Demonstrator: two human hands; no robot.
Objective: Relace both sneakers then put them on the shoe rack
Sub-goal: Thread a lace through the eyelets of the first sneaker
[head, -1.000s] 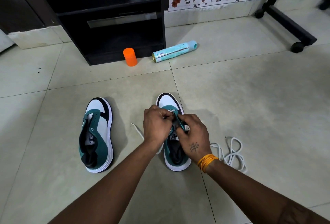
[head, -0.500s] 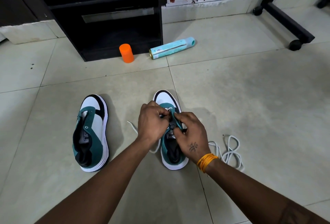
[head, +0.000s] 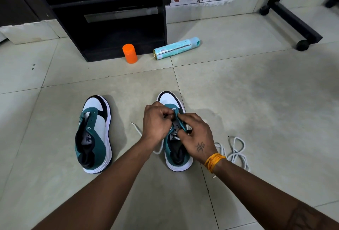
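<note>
Lacing has just begun: at frame centre, on the floor, the left hand [head: 156, 121] pinches the lace [head: 136, 129] at the right sneaker [head: 176, 149], while the right hand [head: 197, 136] grasps its eyelet flap. Next, thread the tip through (the other sneaker [head: 94, 134] waits, unlaced, to the left).

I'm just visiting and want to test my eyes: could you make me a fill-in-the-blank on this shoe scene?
1. Both hands work on the ____ sneaker of the pair.
2. The upright tub by the black cabinet is coloured ____.
3. The spray can is ____ on the floor.
4. The loose lace is coloured ____.

Missing: right; orange; lying; white
</note>
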